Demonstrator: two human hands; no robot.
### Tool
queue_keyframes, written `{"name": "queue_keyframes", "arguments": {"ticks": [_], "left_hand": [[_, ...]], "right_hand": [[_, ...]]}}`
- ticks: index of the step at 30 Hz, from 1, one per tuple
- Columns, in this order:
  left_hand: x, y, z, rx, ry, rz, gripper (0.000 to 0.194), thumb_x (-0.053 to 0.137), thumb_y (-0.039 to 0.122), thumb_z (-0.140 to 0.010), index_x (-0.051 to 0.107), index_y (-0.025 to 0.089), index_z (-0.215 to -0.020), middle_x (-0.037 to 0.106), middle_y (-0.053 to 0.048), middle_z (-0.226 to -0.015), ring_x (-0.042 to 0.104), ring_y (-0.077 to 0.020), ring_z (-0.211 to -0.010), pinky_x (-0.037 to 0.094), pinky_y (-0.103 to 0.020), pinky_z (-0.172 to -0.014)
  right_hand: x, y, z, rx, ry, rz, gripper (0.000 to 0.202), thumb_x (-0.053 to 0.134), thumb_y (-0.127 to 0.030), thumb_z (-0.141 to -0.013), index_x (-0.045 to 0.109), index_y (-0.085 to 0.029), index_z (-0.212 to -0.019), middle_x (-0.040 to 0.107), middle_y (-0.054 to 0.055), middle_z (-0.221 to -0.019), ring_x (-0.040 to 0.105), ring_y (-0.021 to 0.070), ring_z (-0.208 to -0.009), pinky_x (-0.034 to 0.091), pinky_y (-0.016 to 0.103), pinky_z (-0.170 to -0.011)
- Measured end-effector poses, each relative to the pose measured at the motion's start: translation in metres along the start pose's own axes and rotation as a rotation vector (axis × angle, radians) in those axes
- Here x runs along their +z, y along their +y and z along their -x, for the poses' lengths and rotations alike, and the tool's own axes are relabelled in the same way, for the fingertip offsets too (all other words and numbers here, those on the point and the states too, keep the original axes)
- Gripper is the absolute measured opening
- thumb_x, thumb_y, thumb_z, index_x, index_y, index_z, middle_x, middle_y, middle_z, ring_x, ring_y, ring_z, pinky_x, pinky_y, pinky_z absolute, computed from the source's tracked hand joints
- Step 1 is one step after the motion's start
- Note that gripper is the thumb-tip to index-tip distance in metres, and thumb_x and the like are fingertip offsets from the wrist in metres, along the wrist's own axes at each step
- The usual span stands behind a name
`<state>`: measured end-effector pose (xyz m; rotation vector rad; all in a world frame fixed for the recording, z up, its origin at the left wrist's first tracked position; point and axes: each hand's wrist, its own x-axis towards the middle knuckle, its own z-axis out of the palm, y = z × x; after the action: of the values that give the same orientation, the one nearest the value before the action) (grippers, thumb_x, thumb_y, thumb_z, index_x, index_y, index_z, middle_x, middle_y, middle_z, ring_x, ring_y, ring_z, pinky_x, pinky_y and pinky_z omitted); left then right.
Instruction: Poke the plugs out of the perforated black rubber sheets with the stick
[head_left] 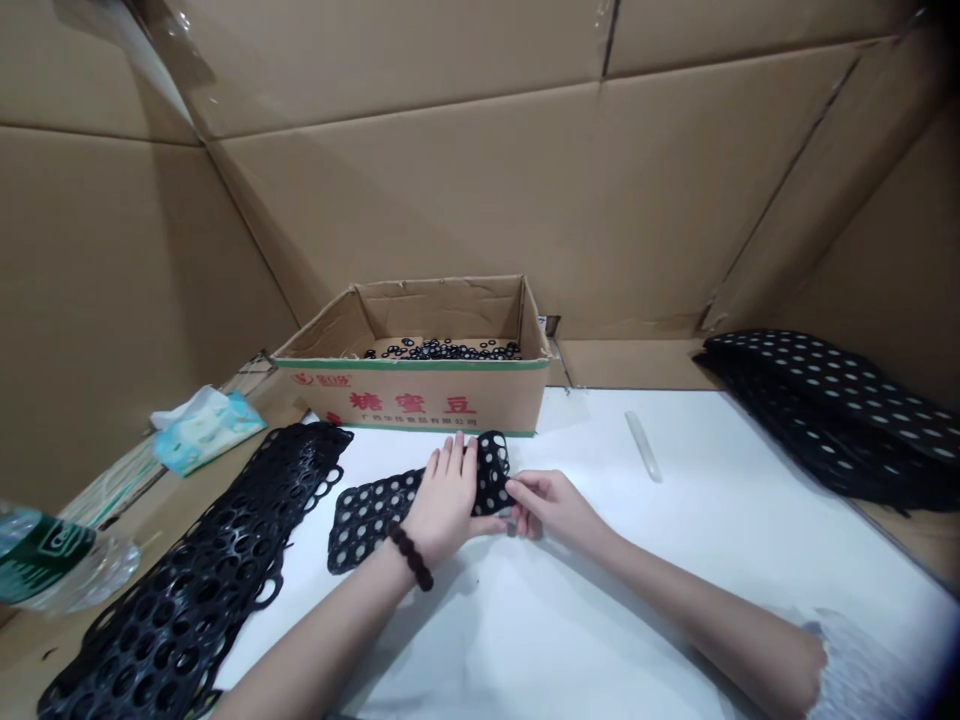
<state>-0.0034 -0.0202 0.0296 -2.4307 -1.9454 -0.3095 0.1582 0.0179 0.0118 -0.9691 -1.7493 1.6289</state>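
A black rubber sheet point(366, 518) with rows of round spots or holes lies on the white tabletop in front of me. Across its middle rests my left hand point(444, 502), palm down with fingers stretched out, pressing on the sheet. The left wrist wears a dark beaded bracelet point(410, 556). My right hand point(551, 508) is closed in a pinch at the sheet's right edge, thumb and index finger together. Just behind the sheet stands an open cardboard box point(420, 395) with many small black rings point(450, 350) inside.
Left of my arm lies a pile of black sheets with open holes point(187, 570). Beyond it are a tissue pack point(206, 435) and a plastic bottle point(60, 560). A pale translucent stick point(643, 446) lies to the right. Spotted black sheets point(840, 410) are stacked far right. Cardboard walls point(450, 190) surround the table.
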Motion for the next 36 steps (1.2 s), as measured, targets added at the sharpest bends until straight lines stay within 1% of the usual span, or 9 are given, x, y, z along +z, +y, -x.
{"name": "queue_keyframes", "arguments": {"ticks": [3,6,13,18,19,22,24,29,36], "left_hand": [[0.025,0.001,-0.001,0.061,-0.083,0.038,0.072,0.045,0.047,-0.074,0.024,0.004,-0.128,0.028,-0.021,-0.133,0.023,-0.0306,-0.123,0.022,-0.045,-0.098],[0.036,0.001,0.000,0.064,-0.112,0.032,0.052,0.040,0.030,-0.080,0.029,0.009,-0.126,0.031,-0.015,-0.133,0.024,-0.0271,-0.124,0.022,-0.044,-0.099],[0.034,0.004,0.002,0.047,-0.092,0.040,0.048,0.041,0.023,-0.078,0.034,0.011,-0.124,0.035,-0.015,-0.131,0.029,-0.0278,-0.122,0.023,-0.046,-0.098],[0.035,0.005,0.005,0.097,-0.077,0.003,0.054,0.045,0.022,-0.076,0.030,0.013,-0.127,0.032,-0.015,-0.133,0.027,-0.0294,-0.122,0.021,-0.047,-0.099],[0.035,0.005,0.006,0.103,-0.054,0.003,0.054,0.045,0.023,-0.076,0.028,0.013,-0.127,0.033,-0.015,-0.132,0.027,-0.0288,-0.122,0.021,-0.047,-0.099],[0.032,0.005,0.005,0.149,0.042,0.041,0.046,0.041,0.024,-0.081,0.030,0.016,-0.125,0.043,-0.013,-0.125,0.034,-0.0245,-0.119,0.023,-0.045,-0.099],[0.029,0.004,0.005,0.196,0.087,0.083,0.035,0.038,0.025,-0.083,0.039,0.017,-0.118,0.053,-0.011,-0.115,0.044,-0.0220,-0.112,0.031,-0.041,-0.095],[0.027,0.005,0.006,0.219,0.112,0.102,0.021,0.038,0.024,-0.084,0.054,0.013,-0.092,0.063,-0.012,-0.090,0.056,-0.0227,-0.094,0.043,-0.038,-0.081],[0.028,0.010,0.006,0.217,0.173,0.107,0.020,0.037,0.022,-0.083,0.055,0.014,-0.083,0.064,-0.011,-0.082,0.058,-0.0226,-0.087,0.045,-0.039,-0.079]], "right_hand": [[-0.007,0.005,-0.002,0.005,0.011,-0.019,0.039,0.040,-0.047,-0.078,0.048,-0.015,-0.057,0.052,-0.002,-0.044,0.047,0.0072,-0.035,0.037,0.018,-0.037],[-0.015,0.015,-0.003,0.028,0.180,0.025,0.040,0.040,-0.048,-0.078,0.047,-0.015,-0.056,0.049,-0.003,-0.043,0.045,0.0072,-0.033,0.034,0.018,-0.035],[-0.025,0.011,-0.004,-0.107,0.481,0.142,0.039,0.038,-0.047,-0.079,0.047,-0.017,-0.057,0.045,-0.003,-0.043,0.043,0.0094,-0.037,0.034,0.022,-0.040],[-0.039,-0.010,-0.001,-0.245,0.842,0.177,0.034,0.034,-0.045,-0.081,0.053,-0.017,-0.075,0.042,-0.003,-0.049,0.040,0.0118,-0.044,0.032,0.023,-0.044],[-0.037,-0.013,0.001,-0.281,0.807,0.208,0.032,0.036,-0.044,-0.081,0.054,-0.018,-0.078,0.045,-0.001,-0.053,0.042,0.0127,-0.048,0.033,0.024,-0.047],[-0.018,-0.012,0.009,-0.342,0.447,0.328,0.025,0.042,-0.039,-0.079,0.057,-0.020,-0.080,0.055,0.002,-0.068,0.049,0.0158,-0.061,0.038,0.026,-0.058],[-0.003,-0.005,0.012,-0.303,0.301,0.381,0.020,0.042,-0.036,-0.079,0.056,-0.021,-0.080,0.054,0.001,-0.065,0.048,0.0145,-0.056,0.037,0.026,-0.056],[0.007,0.013,0.011,-0.170,0.282,0.344,0.012,0.041,-0.031,-0.080,0.044,-0.020,-0.075,0.044,-0.005,-0.050,0.041,0.0105,-0.045,0.032,0.022,-0.046],[-0.002,0.014,0.006,-0.147,0.107,0.426,0.012,0.045,-0.031,-0.078,0.044,-0.020,-0.081,0.044,-0.006,-0.052,0.043,0.0103,-0.049,0.033,0.021,-0.049]]}}
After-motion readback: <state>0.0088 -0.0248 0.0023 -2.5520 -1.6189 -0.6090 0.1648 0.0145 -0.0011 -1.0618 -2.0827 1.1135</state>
